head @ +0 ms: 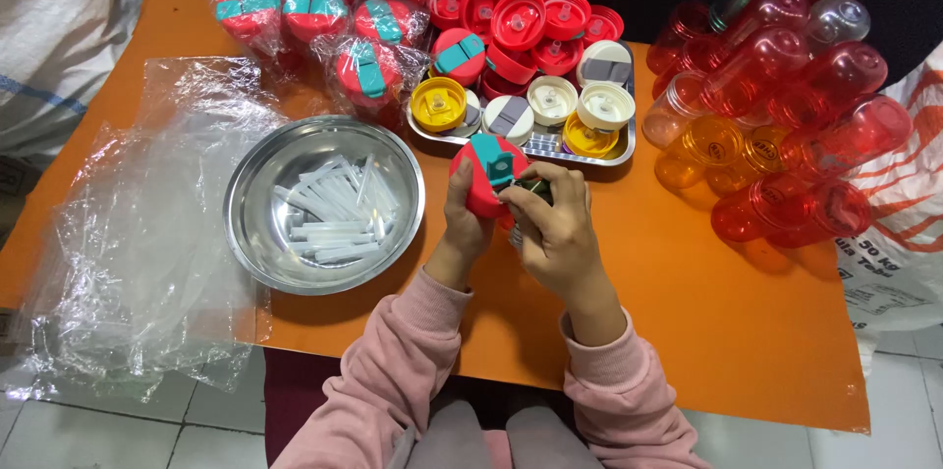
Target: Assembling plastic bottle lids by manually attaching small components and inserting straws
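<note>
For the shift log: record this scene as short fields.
Left hand: holds a red lid with a teal flap
Right hand: fingers on the same lid, from its right
Steel bowl: left of the hands, holds clear straws
Metal tray: behind the hands, red, yellow and white lids
Bagged lids: far left corner
Plastic bottles: piled at right
Surface: orange table

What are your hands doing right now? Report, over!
Left hand grips red lid with teal flip cap. Right hand pinches at the cap's edge. Steel bowl of white straws beside the left hand; nothing in the way.
</note>
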